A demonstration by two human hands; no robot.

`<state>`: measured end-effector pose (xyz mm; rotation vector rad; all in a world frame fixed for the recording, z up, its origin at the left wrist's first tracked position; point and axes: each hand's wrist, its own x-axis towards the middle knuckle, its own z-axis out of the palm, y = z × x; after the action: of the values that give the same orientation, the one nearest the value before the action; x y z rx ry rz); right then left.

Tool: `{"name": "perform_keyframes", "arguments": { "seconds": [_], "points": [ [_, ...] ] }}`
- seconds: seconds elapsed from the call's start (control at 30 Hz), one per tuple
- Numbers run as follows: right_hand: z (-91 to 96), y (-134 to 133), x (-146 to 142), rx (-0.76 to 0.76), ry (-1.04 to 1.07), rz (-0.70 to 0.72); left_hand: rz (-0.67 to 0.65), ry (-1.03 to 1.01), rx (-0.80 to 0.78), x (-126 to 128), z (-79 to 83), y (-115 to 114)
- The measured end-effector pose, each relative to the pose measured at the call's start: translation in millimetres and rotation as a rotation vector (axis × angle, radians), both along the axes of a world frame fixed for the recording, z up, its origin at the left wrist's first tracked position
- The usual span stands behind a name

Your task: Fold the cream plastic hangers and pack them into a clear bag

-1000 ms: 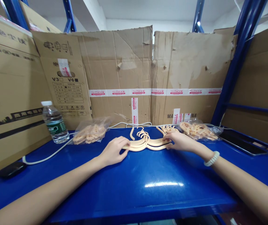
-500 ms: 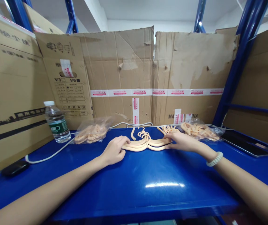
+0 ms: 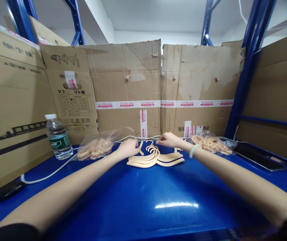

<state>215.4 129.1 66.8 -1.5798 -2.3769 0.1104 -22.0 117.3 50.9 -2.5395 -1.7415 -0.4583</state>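
Cardboard box [image 3: 77, 110] marked "V3", "V6"; left hand [image 3: 128, 148], right hand [image 3: 170, 139] curled, hold unclear, near beige hangers [image 3: 163, 157].

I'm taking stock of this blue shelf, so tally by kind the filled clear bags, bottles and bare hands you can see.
Filled clear bags: 2 (left bag, right bag)
Bottles: 1
Bare hands: 2 (left hand, right hand)
Total: 5
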Motion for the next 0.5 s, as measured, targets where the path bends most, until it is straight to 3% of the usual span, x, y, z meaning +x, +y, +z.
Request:
{"name": "perform_keyframes", "arguments": {
  "seconds": [0.2, 0.33, 0.5],
  "points": [
    [2.0, 44, -41, -0.254, -0.051, -0.143, 0.205, 0.123, -0.262, 32, 12.6, 33],
    [-1.8, 49, -53, -0.348, -0.009, -0.173, 0.237, 0.129, -0.409, 39, 10.6, 38],
    [-4.1, 53, -60, -0.388, 0.067, -0.198, 0.232, 0.1, -0.47, 40, 3.9, 45]
  ]
}}
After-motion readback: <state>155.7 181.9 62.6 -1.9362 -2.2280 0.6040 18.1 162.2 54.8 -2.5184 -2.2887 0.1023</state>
